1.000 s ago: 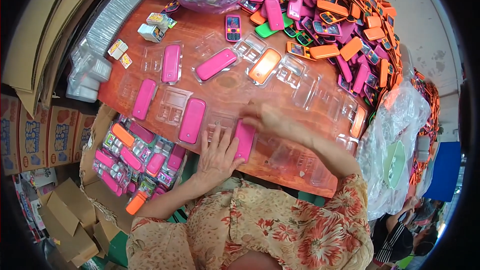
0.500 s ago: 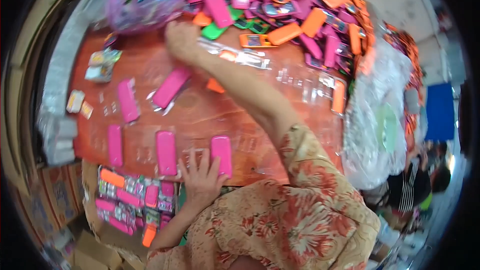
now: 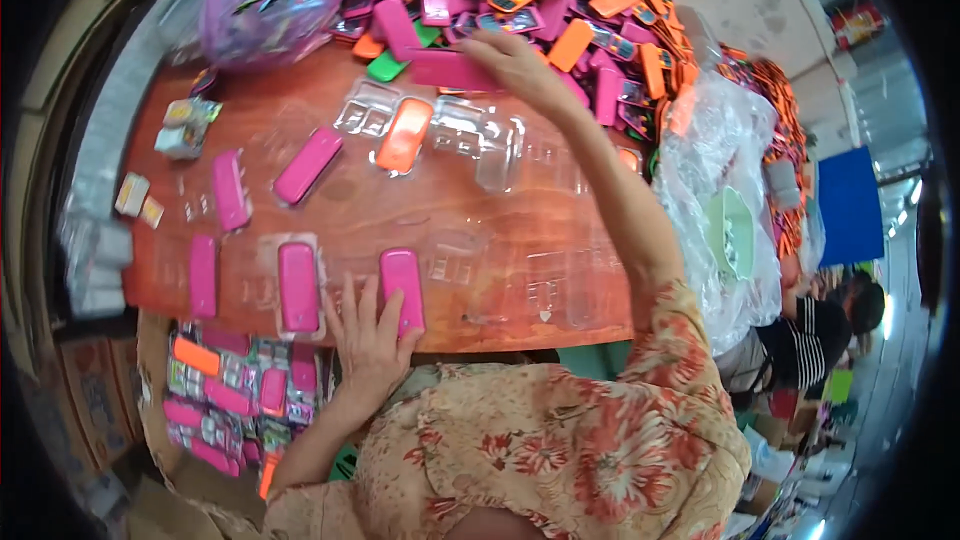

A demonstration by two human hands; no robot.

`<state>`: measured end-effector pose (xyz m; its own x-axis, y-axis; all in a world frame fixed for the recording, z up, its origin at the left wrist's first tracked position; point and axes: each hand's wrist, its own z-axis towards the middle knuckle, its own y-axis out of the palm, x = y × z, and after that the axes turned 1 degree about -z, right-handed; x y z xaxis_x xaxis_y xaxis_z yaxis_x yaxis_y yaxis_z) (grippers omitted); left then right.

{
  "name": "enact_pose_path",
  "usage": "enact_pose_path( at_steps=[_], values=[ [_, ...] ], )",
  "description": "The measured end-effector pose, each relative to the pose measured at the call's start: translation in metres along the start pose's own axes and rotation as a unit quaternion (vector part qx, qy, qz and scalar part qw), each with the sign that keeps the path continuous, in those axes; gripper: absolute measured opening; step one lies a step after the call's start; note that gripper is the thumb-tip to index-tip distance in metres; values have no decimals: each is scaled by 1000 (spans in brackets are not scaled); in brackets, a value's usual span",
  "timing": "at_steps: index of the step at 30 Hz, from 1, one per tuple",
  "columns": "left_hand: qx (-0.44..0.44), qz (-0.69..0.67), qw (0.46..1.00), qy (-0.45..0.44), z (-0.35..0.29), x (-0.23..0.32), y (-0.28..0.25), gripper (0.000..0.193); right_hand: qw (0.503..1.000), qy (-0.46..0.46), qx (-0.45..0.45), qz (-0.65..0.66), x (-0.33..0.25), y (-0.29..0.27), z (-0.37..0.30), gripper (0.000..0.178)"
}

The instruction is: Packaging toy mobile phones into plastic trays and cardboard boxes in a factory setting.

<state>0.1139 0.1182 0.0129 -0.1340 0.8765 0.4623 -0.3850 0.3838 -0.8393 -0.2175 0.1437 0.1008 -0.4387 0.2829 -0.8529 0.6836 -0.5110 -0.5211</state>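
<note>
My left hand (image 3: 372,345) lies flat near the table's front edge with its fingers spread. Its thumb side touches the lower end of a pink toy phone (image 3: 402,285). Farther off, my right hand (image 3: 512,65) is closed on another pink toy phone (image 3: 452,71), blurred, in front of the heap of toy phones (image 3: 572,43). More pink toy phones lie to the left, one (image 3: 298,285) in a clear plastic tray. An orange toy phone (image 3: 405,135) sits in a clear tray below my right hand.
A purple bag (image 3: 275,5) of small pieces stands far left. Clear blister trays (image 3: 500,155) cover parts of the table (image 3: 480,305). Below the left edge is a carton of packed toys (image 3: 235,390). Plastic sheeting (image 3: 700,260) and a green bowl (image 3: 733,235) are right, another person (image 3: 815,335) beyond.
My right hand has moved right from beside the purple bag and now has a pink toy phone in it. The orange toy phone is uncovered. My left hand stays by its pink toy phone.
</note>
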Motion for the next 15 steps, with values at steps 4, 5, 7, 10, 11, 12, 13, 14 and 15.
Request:
enact_pose_path(
  at_steps=[4,5,7,10,11,12,13,14,15],
  values=[
    [11,-3,1000,22,28,11,-9,43,989,8,-16,-150,24,-30,-39,27],
    [13,2,999,39,38,16,-12,40,981,25,-37,-190,28,-33,-42,26],
    [17,12,999,37,61,19,-8,38,947,-58,-45,-314,39,-33,-44,25],
    [36,17,997,63,110,14,14,36,908,-36,-109,-403,50,-20,-38,28],
    [54,17,996,72,123,10,28,36,902,-65,-99,-415,56,-12,-36,29],
    [69,15,994,84,136,11,36,36,896,-80,-101,-426,59,-7,-33,30],
    [70,20,994,87,147,12,43,36,889,-95,-103,-436,62,-3,-30,31],
    [50,12,995,82,158,15,50,36,890,-127,-76,-432,68,2,-30,30],
    [29,5,997,74,166,16,54,36,903,-190,-27,-386,72,8,-31,27]
  ],
)
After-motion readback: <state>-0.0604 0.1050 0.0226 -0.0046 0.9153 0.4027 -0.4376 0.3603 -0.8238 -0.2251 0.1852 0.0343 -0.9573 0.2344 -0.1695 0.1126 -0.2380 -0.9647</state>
